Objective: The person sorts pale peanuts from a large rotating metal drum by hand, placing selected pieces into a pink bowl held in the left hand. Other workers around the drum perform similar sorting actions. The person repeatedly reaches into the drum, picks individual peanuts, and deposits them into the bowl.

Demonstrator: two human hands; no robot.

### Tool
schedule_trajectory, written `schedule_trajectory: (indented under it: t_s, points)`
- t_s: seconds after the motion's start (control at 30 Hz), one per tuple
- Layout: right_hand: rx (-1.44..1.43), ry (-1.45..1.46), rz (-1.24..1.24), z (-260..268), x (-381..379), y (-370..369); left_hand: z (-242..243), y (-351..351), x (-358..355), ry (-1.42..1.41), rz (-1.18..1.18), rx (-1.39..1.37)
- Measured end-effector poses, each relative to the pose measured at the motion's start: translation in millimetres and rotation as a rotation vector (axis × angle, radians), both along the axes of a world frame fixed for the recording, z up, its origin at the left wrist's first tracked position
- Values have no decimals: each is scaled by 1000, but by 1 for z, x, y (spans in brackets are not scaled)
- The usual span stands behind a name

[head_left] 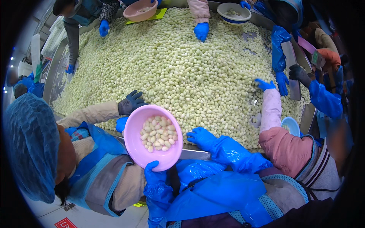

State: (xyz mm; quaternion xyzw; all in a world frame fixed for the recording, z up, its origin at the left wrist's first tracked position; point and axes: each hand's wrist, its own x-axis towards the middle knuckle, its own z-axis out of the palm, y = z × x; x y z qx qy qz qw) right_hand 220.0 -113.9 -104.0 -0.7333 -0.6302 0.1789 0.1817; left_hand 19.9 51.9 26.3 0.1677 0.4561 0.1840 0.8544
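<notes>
My left hand [154, 173], in a blue glove, grips the near rim of a pink plastic bowl [135, 142], thumb over the edge. The bowl tilts over the table's near edge and holds a cluster of cream-white oval pieces [158, 134]. My blue-gloved right hand [202, 137] rests at the front of a broad heap of pale green oval pieces [182, 71], fingers somewhat apart, nothing visible in them. What the pieces are, I cannot tell. Left of the bowl, a co-worker's grey-gloved hand [131, 103] touches the heap; a blue-gloved hand [121, 124] is partly hidden behind the bowl.
Co-workers crowd the metal-edged table [196, 154]. Across it, gloved hands [201, 31] touch the heap near a peach bowl [139, 10] and a white bowl [233, 12]. At right are a pink-sleeved arm [271, 108], a blue bowl [291, 125] and an upright metal plate [291, 71].
</notes>
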Motion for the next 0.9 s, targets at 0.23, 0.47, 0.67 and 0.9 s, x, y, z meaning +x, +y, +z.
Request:
schedule_trajectory:
  t_s: [0.23,0.47,0.67,0.9]
  points:
    - [41,-277,43,-50,4,50,19,-8,12,18,-23,-22]
    - [275,-360,-328,-63,6,66,-4,-3,-3,133,-110,-8]
    - [20,-278,-498,-76,52,39,-7,-12,2,274,-227,-46]
    - [238,-364,-924,-77,146,-13,-16,-16,-2,275,-295,14]
